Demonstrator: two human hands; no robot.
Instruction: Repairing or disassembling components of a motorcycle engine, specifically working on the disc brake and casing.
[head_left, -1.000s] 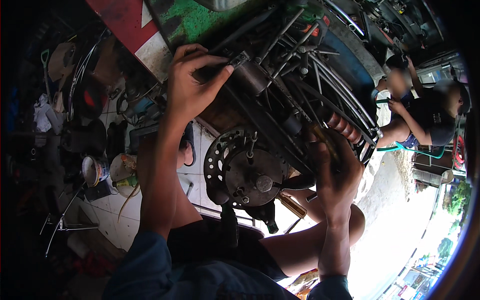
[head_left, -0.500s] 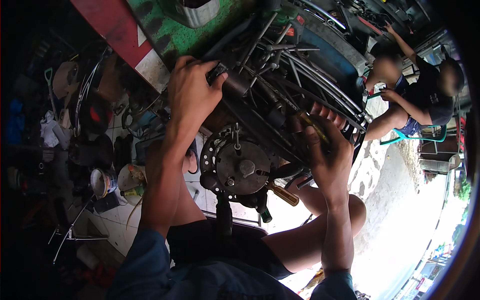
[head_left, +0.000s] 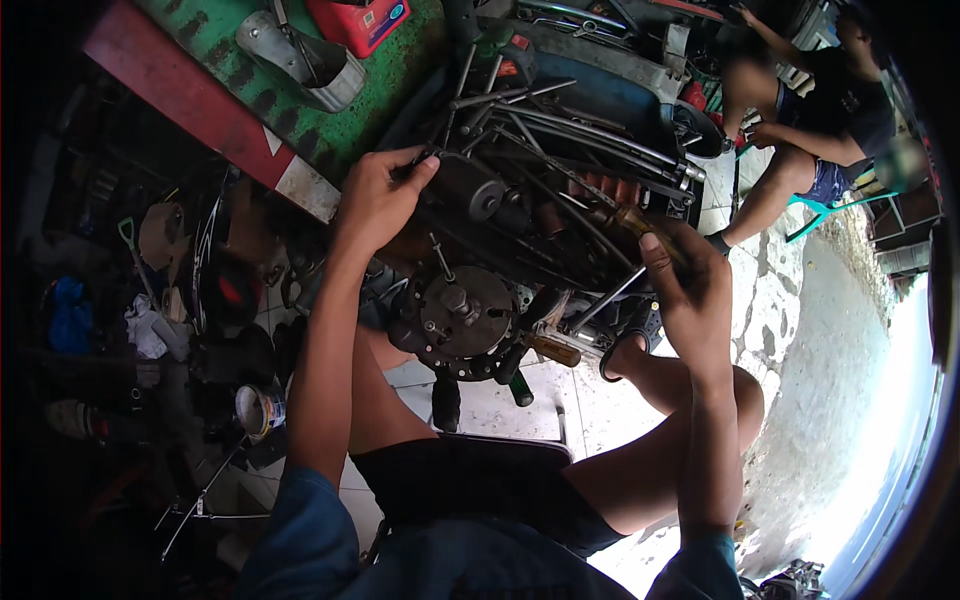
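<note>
My left hand (head_left: pixel 383 203) is at the left end of a heap of tools, thumb and fingertips closed on a dark edge beside a dark cylindrical part (head_left: pixel 468 190). What exactly it pinches is too dark to make out. On the right side of the heap, my right hand (head_left: pixel 692 285) is wrapped round the amber handle of a screwdriver (head_left: pixel 633 220), whose shaft points up and left over the metal rods. Below, between my knees, stands a round dark metal tool holder (head_left: pixel 465 325) with a central bolt. Another amber-handled screwdriver (head_left: pixel 550 348) sticks out of it.
Metal rods and extension bars (head_left: pixel 610 150) crowd the tray beyond my hands. A green-topped bench (head_left: pixel 215 75) with a red edge carries a metal container (head_left: pixel 330 85) and a red bottle (head_left: pixel 360 22). A person (head_left: pixel 815 110) sits at the far right. Clutter covers the left floor.
The whole view has shifted, showing more of the bench. My left fingers have closed nearer the dark cylinder, whose round end now shows. My right hand still holds the screwdriver, slightly farther right.
</note>
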